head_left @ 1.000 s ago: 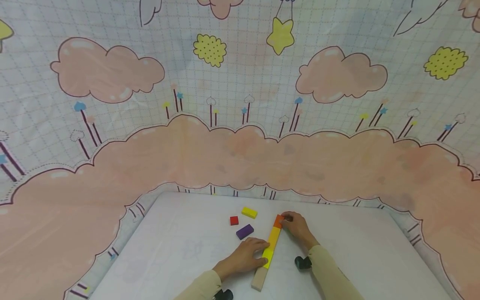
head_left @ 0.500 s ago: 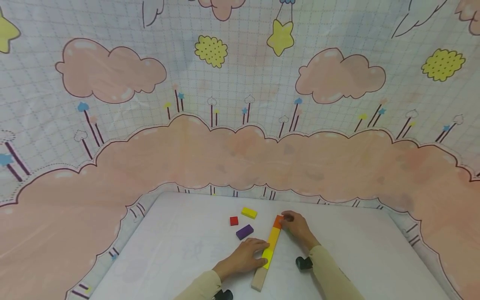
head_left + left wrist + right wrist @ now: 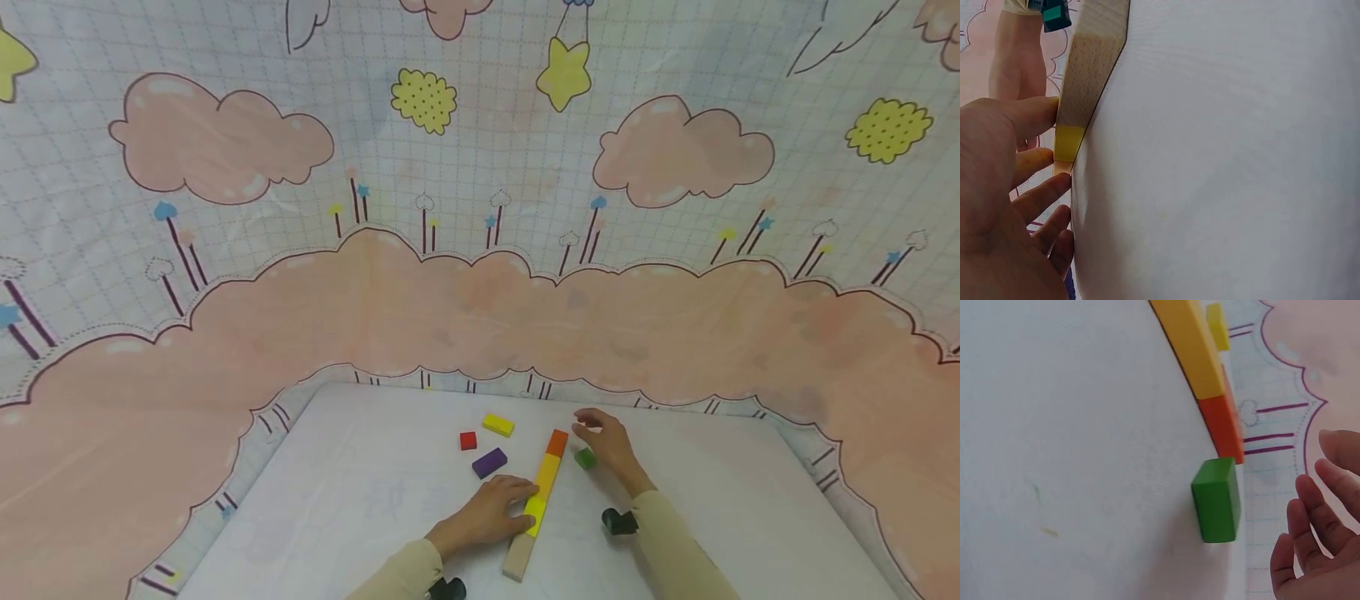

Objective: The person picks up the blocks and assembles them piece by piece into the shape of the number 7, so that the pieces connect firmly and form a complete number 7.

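Observation:
A straight row of blocks runs away from me: a plain wooden block (image 3: 518,558) nearest, a long yellow stretch (image 3: 548,477), then an orange block (image 3: 557,443) at the far end. My left hand (image 3: 487,510) lies against the row's left side, thumb and fingertips touching it around the yellow part; in the left wrist view the fingers extend loosely. Beyond the orange end, to its right, my right hand (image 3: 611,446) holds nothing, its fingers loosely bent. A green block (image 3: 1215,503) stands by the orange end, apart from the right hand's fingers.
Left of the row lie a purple block (image 3: 490,463), a red cube (image 3: 468,441) and a small yellow block (image 3: 498,425) on the white tabletop (image 3: 337,483). A patterned cloth (image 3: 480,317) rises behind the table. Dark wrist cameras (image 3: 619,522) hang under the sleeves.
My right hand has come off the orange end and shifted right, bringing the green block into the head view. The left hand and the row stay in place.

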Available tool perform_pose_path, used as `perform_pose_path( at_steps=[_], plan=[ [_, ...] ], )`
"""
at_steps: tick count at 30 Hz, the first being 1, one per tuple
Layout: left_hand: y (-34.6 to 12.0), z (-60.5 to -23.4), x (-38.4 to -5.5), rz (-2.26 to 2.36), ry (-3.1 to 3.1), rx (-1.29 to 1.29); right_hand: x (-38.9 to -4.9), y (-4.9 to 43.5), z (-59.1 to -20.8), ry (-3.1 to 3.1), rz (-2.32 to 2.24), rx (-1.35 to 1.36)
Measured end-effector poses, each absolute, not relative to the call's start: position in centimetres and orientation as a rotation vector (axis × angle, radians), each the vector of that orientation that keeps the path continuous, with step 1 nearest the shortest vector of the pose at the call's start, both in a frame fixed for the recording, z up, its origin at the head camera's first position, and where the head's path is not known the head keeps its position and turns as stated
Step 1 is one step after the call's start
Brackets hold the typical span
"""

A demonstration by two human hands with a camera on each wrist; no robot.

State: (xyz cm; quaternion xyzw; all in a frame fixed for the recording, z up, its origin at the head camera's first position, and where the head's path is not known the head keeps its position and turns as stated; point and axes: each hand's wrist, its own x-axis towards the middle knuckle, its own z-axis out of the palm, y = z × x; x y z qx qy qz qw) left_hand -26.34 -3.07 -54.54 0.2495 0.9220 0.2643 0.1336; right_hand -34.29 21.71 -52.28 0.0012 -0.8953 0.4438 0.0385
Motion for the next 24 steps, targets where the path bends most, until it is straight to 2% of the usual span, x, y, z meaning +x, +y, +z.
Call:
perform_pose_path(
  at_steps=[24],
  plan=[
    [-3.0,-54.1,-26.4,0.763,2.659,0.703,-31.3,23.7,-51.2,-2.747,1.22,0.057]
  ],
)
